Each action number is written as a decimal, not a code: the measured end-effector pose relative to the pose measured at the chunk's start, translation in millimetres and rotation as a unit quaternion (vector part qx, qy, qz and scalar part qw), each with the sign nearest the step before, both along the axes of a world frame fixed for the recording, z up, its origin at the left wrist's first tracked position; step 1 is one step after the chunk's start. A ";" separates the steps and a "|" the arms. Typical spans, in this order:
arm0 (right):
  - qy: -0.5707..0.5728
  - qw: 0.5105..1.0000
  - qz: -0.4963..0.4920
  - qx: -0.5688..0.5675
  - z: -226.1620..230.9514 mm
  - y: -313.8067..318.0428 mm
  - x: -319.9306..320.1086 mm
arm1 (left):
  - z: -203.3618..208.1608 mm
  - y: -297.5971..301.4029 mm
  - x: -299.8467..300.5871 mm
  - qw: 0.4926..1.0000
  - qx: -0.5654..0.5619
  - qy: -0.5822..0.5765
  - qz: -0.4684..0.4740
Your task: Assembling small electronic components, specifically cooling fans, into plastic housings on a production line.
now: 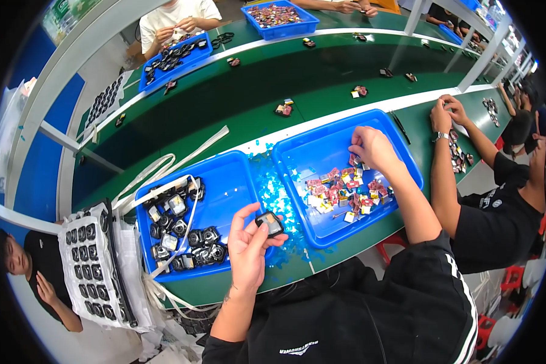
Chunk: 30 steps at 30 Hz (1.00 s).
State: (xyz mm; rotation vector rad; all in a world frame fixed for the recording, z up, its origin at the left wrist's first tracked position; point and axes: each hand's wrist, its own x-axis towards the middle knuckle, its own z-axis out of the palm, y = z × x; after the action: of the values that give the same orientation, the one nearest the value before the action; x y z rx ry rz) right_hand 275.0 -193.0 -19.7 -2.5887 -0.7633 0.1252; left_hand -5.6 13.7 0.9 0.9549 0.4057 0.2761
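Judged partway done, with unit [269,224] gripped in left hand [249,246], hold of right hand [373,147] unclear, boards [332,194] left in tray [321,230].

I've got a green bench [361,244] at 6 o'clock, dark green belt [230,109] at 12 with glare streaks. White frame post [56,54] at 10, another post [486,53] at 2. Blue panel [68,109] between 9 and 10, pale grey floor [97,77] at 10. Red stools [512,278] at 4. Bright lights [534,64] far off, 2.
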 end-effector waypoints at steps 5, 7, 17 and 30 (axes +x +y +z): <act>0.000 0.999 -0.015 0.049 -6.4 -9.9 -1.4 | 1.5 1.6 -0.7 0.999 -0.003 0.010 -0.031; -0.003 0.998 -0.016 0.055 -5.2 -10.5 -3.7 | -1.9 3.1 -0.6 1.000 0.003 0.007 -0.029; 0.150 0.916 0.048 0.369 63.6 19.0 -92.0 | 18.5 -1.0 35.8 0.966 0.252 -0.038 -0.036; -0.173 0.926 0.185 0.281 54.0 78.9 -157.1 | 11.3 -0.9 26.1 0.926 0.377 0.011 0.018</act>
State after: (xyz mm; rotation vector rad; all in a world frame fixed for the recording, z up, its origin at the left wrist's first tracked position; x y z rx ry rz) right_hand 117.8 -114.1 34.4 -1.9178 -1.2052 -0.3967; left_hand 20.5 12.8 12.2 1.7097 0.3374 0.4722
